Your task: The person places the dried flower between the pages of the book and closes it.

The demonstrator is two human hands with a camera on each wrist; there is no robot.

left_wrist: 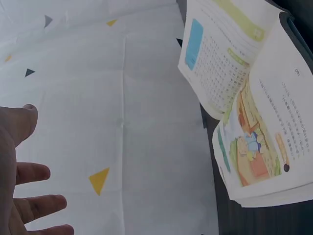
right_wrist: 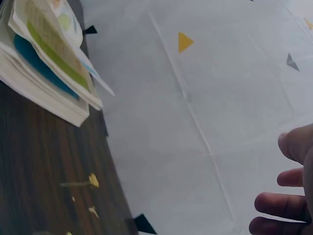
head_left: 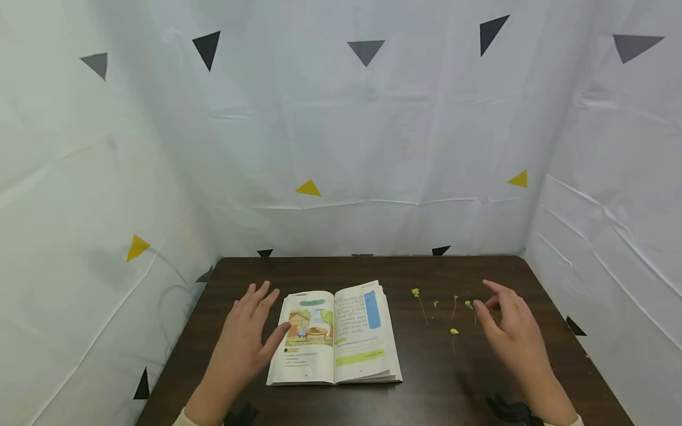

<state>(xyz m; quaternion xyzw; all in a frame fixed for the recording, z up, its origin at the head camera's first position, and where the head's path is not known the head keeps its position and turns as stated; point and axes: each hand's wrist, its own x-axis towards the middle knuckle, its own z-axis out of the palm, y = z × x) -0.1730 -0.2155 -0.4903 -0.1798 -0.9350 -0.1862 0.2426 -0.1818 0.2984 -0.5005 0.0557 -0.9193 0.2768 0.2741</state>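
Head view shows the left hand [head_left: 242,337] with fingers spread wide, holding nothing, at the left page of an open book [head_left: 341,340] on the table [head_left: 426,390], and the right hand [head_left: 517,331], its fingers loosely bent, thumb apart and grasp empty, near small yellow flowers [head_left: 454,331] right of the book. The right wrist view shows flowers that the left wrist view leaves out.

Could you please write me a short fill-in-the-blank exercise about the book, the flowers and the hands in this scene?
The book on the table is not closed but ____.
The heads of the flowers are coloured ____.
In the head view, the flowers lie to the ____ of the book.
The left hand and the right hand are holding ____.
Missing words: open; yellow; right; nothing.
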